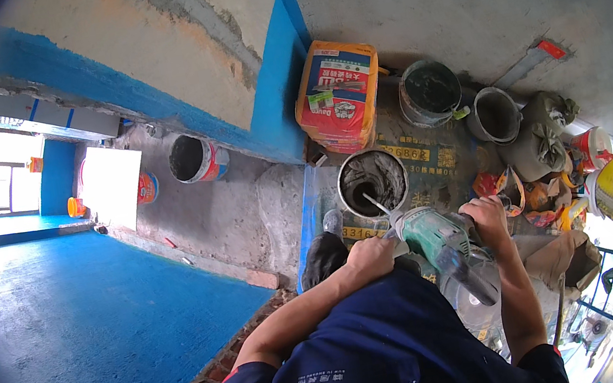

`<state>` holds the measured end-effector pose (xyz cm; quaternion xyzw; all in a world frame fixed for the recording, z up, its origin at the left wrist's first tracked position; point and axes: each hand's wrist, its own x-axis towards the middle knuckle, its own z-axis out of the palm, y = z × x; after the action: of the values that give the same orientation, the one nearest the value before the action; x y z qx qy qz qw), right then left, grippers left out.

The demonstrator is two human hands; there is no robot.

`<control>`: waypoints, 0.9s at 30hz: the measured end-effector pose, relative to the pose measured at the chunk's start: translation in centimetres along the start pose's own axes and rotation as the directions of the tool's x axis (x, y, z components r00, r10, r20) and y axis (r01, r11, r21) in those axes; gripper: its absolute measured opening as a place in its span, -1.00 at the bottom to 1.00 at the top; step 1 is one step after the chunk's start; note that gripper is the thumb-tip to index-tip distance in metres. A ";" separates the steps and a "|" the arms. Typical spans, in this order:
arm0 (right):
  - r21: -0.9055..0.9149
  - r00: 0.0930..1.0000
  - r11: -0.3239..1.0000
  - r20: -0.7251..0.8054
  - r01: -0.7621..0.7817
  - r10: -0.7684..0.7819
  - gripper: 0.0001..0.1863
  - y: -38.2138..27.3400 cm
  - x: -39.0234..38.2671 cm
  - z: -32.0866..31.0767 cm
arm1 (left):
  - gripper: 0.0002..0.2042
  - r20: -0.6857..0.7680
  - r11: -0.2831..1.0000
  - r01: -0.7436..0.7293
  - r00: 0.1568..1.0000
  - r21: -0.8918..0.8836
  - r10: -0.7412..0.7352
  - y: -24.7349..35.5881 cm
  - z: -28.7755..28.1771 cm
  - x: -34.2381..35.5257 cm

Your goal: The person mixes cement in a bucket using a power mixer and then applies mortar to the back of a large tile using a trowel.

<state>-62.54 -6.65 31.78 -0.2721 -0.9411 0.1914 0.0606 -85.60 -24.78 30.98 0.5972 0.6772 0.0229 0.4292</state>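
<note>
A green power mixer (pixel 432 236) is held between both my hands, tilted over a bucket (pixel 346 203). Its thin metal shaft (pixel 375 203) reaches down into grey wet mortar (pixel 382 171), which swirls around a dark hollow. My left hand (pixel 373 256) is closed around the mixer's side handle. On the other side, my right hand (pixel 487 217) grips the rear handle with its fingers wrapped round. The shaft's lower end is hidden in the mortar.
Stacked red and yellow bags (pixel 340 98) stand just beyond the bucket. Two dark buckets (pixel 429 92) (pixel 495 116) and filled sacks (pixel 537 151) line the wall at right. Printed sheeting (pixel 428 148) covers the floor. Blue coated floor (pixel 102 320) lies left, past a low ledge (pixel 244 277).
</note>
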 end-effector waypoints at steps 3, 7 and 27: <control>-0.016 1.000 1.000 -0.009 0.015 -0.015 -0.90 -0.8 0.8 0.0 | -0.63 -0.002 1.000 0.002 1.000 0.005 -0.002 -0.6 -0.1 -0.5; -0.054 0.998 0.997 -0.018 0.061 -0.062 -0.92 -1.8 2.4 -0.3 | -0.62 -0.043 1.000 0.013 0.999 -0.015 -0.013 -1.6 -0.2 -1.2; -0.249 0.989 0.958 0.077 0.145 -0.129 -0.87 -5.6 8.2 -0.1 | -0.68 -0.125 0.983 -0.043 0.992 -0.177 0.021 -6.2 -1.9 -3.0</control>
<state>-72.17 -6.57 34.14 -0.2059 -0.9758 0.0727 0.0103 -91.90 -28.14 30.42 0.5645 0.6876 0.1272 0.4386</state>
